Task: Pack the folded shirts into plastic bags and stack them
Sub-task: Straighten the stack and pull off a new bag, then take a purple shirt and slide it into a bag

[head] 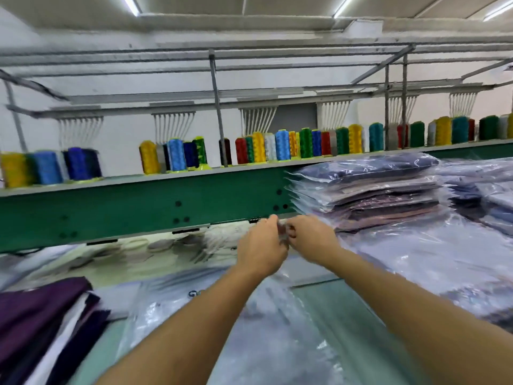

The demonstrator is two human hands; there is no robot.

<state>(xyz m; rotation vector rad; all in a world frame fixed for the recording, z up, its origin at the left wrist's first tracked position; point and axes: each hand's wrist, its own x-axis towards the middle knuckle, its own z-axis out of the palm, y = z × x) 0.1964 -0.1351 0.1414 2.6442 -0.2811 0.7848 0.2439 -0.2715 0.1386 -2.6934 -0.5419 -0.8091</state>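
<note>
Nearest me on the left, a pile of folded shirts [41,323], purple and dark blue, lies unbagged on the table [333,295]. Under my forearms a clear plastic bag [277,343] lies flat. Farther out, my left hand [262,247] and right hand [312,240] meet with fingers curled. Both pinch a bit of clear plastic that, through the blur, looks like that bag's far edge. Just right of my hands stands the stack of bagged shirts [366,190], close against the green beam [111,212]. Along the top of the beam stand spools of thread [177,154] in many colours.
</note>
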